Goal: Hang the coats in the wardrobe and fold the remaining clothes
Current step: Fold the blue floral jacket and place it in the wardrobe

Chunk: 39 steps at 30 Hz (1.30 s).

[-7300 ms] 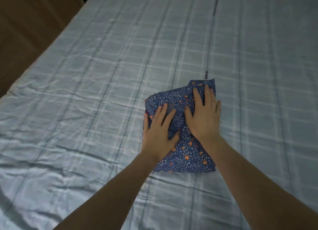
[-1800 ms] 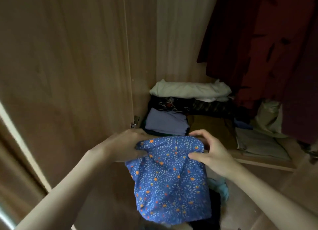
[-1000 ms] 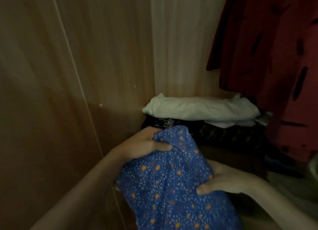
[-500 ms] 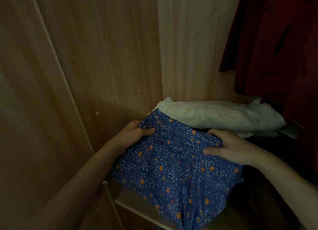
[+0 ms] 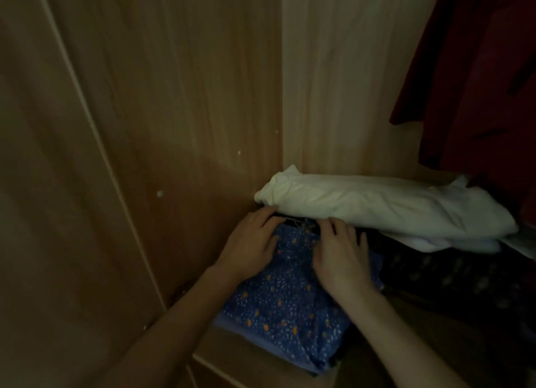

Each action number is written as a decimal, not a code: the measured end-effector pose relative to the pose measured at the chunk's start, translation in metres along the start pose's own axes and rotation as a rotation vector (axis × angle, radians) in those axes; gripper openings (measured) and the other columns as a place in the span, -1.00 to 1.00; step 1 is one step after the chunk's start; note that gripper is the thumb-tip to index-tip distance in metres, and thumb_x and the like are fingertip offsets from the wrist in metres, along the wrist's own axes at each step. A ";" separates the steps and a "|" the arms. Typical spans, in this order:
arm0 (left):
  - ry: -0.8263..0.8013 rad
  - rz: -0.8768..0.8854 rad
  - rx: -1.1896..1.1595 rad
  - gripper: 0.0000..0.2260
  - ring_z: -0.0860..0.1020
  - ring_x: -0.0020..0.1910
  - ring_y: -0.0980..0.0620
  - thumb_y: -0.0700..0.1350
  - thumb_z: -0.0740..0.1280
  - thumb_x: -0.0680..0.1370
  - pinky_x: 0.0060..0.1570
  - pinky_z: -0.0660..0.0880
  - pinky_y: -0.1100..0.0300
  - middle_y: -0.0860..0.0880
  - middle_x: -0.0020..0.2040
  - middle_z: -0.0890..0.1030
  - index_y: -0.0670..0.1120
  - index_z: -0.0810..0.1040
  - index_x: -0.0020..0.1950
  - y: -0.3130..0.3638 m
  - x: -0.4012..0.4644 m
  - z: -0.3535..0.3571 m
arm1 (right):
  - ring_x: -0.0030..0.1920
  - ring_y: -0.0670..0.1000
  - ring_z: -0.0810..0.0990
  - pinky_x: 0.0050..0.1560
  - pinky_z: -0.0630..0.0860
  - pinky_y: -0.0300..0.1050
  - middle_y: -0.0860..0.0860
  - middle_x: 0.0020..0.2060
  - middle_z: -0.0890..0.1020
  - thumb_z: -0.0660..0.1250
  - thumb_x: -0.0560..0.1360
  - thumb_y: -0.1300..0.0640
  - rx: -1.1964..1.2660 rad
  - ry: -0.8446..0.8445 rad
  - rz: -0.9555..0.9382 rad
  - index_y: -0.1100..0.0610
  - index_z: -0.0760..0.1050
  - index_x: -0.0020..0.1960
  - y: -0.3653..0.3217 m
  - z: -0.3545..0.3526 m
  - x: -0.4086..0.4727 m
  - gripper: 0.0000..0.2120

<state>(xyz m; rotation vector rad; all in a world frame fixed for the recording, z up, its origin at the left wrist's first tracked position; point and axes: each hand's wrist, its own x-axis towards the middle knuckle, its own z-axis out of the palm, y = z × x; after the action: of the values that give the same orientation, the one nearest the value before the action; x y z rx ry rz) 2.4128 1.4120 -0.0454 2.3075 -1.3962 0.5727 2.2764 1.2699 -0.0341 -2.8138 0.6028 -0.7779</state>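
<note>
Hands flat on folded blue garment (image 5: 285, 306), left hand (image 5: 252, 244), right hand (image 5: 340, 254), fingers straight

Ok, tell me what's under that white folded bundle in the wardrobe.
Under the white bundle lies dark patterned clothing, and a paler layer shows at its lower edge. How far the stack goes down is covered.

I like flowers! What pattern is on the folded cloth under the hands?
Blue cloth with small white and orange flowers; head view.

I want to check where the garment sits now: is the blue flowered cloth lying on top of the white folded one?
No, the blue flowered cloth lies in front of and lower than the white folded garment, under both flat hands.
</note>
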 end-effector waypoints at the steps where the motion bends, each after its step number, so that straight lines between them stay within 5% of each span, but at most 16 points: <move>1: -0.050 -0.020 0.000 -0.59 0.18 0.50 -0.01 -0.04 0.24 0.61 0.46 0.08 0.02 0.00 0.55 0.20 -0.01 0.35 0.46 0.002 -0.001 0.005 | 0.43 0.17 0.23 0.41 0.05 0.37 0.08 0.44 0.28 0.11 0.59 -0.04 0.055 -0.081 0.061 0.04 0.17 0.50 -0.012 0.007 -0.006 -0.49; 3: -0.230 -0.122 0.028 -0.50 -0.07 0.56 0.03 0.12 0.19 0.61 0.51 -0.14 -0.08 0.09 0.59 -0.01 0.15 0.16 0.54 -0.002 -0.011 0.019 | 0.54 0.17 -0.11 0.38 -0.25 0.42 0.05 0.56 -0.05 -0.15 0.58 -0.29 0.001 -0.285 0.154 -0.05 -0.10 0.57 -0.019 0.031 -0.020 -0.37; 6: -0.464 -0.252 -0.036 -0.43 -0.26 0.54 0.11 0.37 0.03 0.56 0.49 -0.21 -0.18 0.27 0.55 -0.22 0.36 -0.13 0.51 -0.019 -0.036 0.039 | 0.53 0.09 -0.31 0.40 -0.37 0.35 -0.01 0.55 -0.24 -0.32 0.44 -0.46 -0.075 -0.323 0.096 -0.20 -0.29 0.53 0.012 0.067 -0.043 -0.27; 14: -0.362 -0.288 -0.216 -0.47 -0.31 0.51 0.20 0.33 0.03 0.58 0.50 -0.19 -0.10 0.39 0.51 -0.24 0.41 -0.14 0.49 -0.030 -0.056 0.067 | 0.48 -0.06 -0.45 0.43 -0.44 0.16 -0.17 0.51 -0.34 -0.31 0.39 -0.50 0.040 -0.307 0.046 -0.30 -0.31 0.49 0.034 0.094 -0.046 -0.28; 18: -0.403 -0.296 -0.016 -0.46 -0.20 0.55 0.13 0.34 -0.02 0.57 0.50 -0.22 -0.13 0.27 0.55 -0.17 0.33 -0.08 0.53 -0.021 -0.049 0.058 | 0.52 0.01 -0.34 0.44 -0.37 0.24 -0.08 0.55 -0.24 -0.22 0.44 -0.47 -0.025 -0.373 0.054 -0.23 -0.22 0.54 0.029 0.074 -0.043 -0.27; 21: -0.201 -0.225 0.127 -0.46 -0.07 0.57 0.05 0.27 0.01 0.57 0.51 -0.20 -0.08 0.12 0.58 0.00 0.17 0.15 0.54 -0.006 -0.047 0.054 | 0.54 0.11 -0.28 0.43 -0.36 0.31 0.06 0.56 -0.17 -0.25 0.40 -0.47 -0.039 -0.269 0.167 -0.15 -0.16 0.55 0.019 0.053 -0.043 -0.20; 25: -0.225 -0.318 -0.093 -0.48 -0.24 0.54 0.19 0.35 -0.10 0.56 0.50 -0.23 -0.14 0.24 0.57 -0.14 0.34 -0.03 0.52 -0.009 -0.058 0.067 | 0.51 0.12 -0.39 0.44 -0.35 0.26 0.09 0.54 -0.30 -0.47 0.27 -0.55 0.058 -0.295 0.206 -0.14 -0.30 0.54 0.018 0.076 -0.050 -0.07; 31: -0.240 -0.342 -0.092 -0.40 -0.26 0.54 0.17 0.45 -0.08 0.51 0.49 -0.21 -0.12 0.26 0.56 -0.20 0.36 -0.12 0.52 -0.014 -0.059 0.081 | 0.55 0.14 -0.23 0.46 -0.25 0.21 0.09 0.56 -0.17 -0.20 0.43 -0.51 0.059 -0.207 0.201 -0.09 -0.09 0.58 0.029 0.117 -0.053 -0.17; 39: -0.164 -0.350 -0.046 -0.46 -0.18 0.55 0.15 0.35 -0.06 0.57 0.51 -0.10 -0.13 0.22 0.58 -0.12 0.31 -0.04 0.54 -0.012 -0.054 0.091 | 0.54 0.09 -0.27 0.48 -0.23 0.21 0.06 0.56 -0.19 -0.05 0.45 -0.46 0.085 -0.134 0.217 -0.11 -0.08 0.57 0.031 0.127 -0.050 -0.20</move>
<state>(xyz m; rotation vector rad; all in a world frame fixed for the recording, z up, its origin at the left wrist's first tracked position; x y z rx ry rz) 2.4137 1.4106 -0.1516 2.5275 -1.0198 0.2467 2.2929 1.2684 -0.1727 -2.6397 0.8140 -0.5563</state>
